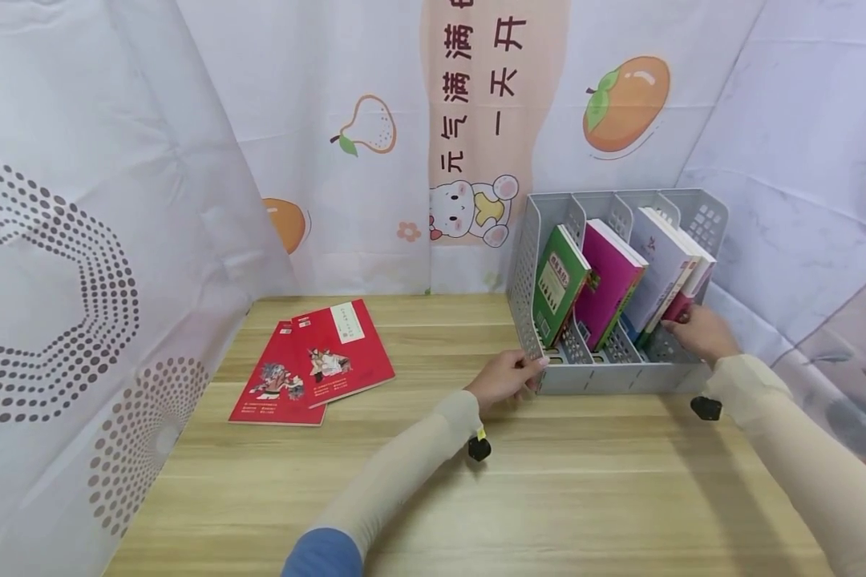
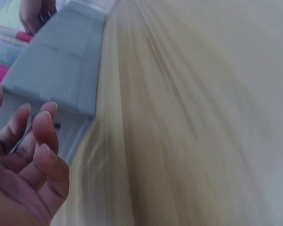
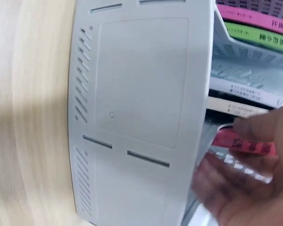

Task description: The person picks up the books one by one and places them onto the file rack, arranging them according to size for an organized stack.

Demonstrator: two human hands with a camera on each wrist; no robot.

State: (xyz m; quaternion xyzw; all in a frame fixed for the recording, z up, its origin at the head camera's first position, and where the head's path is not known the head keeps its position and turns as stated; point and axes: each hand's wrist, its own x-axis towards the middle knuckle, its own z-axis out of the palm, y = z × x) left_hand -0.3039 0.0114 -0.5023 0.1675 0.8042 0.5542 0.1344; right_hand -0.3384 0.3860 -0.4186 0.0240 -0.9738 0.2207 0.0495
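A grey desktop file rack (image 1: 624,380) stands at the table's back right, holding several books in its slots. My left hand (image 1: 507,377) grips the rack's front left corner; in the left wrist view its bent fingers (image 2: 46,136) lie by the side wall. My right hand (image 1: 706,335) is inside the rightmost slots, pinching a thin book with a white and red spine (image 1: 677,307). In the right wrist view the thumb lies over that red spine (image 3: 245,142), the other fingers beneath. A green book (image 1: 561,284), a magenta book (image 1: 609,276) and a pale lilac book (image 1: 655,268) lean left of it.
Two red booklets (image 1: 350,353) overlap flat on the left of the wooden table (image 1: 433,481). A printed cloth (image 1: 332,232) hangs behind the table, and more patterned cloth covers both sides.
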